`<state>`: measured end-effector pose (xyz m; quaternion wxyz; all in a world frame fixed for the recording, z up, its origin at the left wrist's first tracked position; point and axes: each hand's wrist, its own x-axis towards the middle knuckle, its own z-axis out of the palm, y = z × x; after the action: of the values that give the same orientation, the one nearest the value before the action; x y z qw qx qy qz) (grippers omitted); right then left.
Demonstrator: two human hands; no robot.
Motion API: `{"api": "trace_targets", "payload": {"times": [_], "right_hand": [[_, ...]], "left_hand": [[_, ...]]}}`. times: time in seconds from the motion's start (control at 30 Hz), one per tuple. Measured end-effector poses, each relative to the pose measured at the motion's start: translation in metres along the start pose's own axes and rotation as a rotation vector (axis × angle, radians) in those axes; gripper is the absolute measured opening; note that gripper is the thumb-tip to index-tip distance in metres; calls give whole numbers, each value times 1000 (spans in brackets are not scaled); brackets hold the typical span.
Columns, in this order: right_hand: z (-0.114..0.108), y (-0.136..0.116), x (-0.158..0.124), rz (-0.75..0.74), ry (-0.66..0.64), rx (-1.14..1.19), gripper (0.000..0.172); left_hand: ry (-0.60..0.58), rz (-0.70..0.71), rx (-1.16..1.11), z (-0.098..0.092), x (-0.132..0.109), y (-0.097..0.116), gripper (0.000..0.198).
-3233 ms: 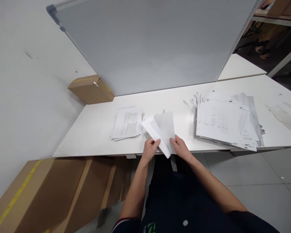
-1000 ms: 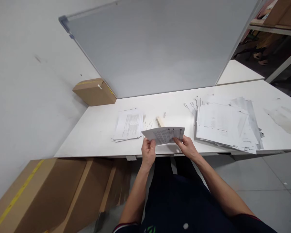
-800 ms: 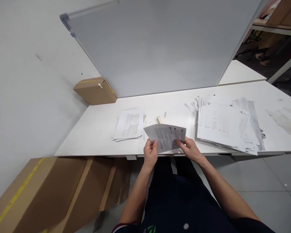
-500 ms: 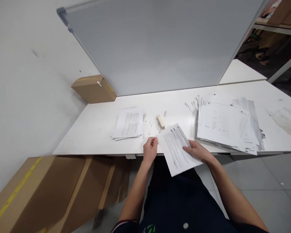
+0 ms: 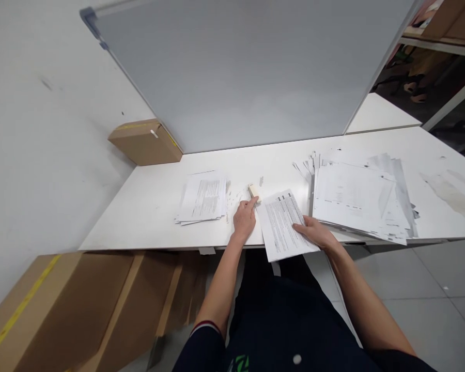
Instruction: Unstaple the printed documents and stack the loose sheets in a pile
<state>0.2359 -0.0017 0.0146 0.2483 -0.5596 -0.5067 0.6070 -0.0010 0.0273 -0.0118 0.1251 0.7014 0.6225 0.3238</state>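
Note:
A printed set of sheets lies at the near edge of the white table, its lower corner hanging over the edge. My right hand rests flat on its right side, fingers stretched out. My left hand reaches forward over the table, its fingertips touching a small cream stapler that lies just beyond the sheets. The left fingers are loosely extended and hold nothing.
A small stack of printed papers lies left of the stapler. A large untidy pile of papers fills the table's right side. A whiteboard leans behind; a cardboard box sits at the back left, flat cartons below.
Both hands held the sheets up together; the left hand let go and moved forward to the stapler, while the right hand laid the sheets flat on the table edge.

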Motion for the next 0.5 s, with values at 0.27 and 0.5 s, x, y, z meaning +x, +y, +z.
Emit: {"api": "trace_targets", "payload": {"times": [0.27,0.5], "right_hand": [[2,-3,0,-1,50,-11,25],[8,-3,-13,-51,84,-80,28]], "left_hand": [[-25,1,59,4,0,-3,50],[-9,22,72,4,-2,-4,53]]}}
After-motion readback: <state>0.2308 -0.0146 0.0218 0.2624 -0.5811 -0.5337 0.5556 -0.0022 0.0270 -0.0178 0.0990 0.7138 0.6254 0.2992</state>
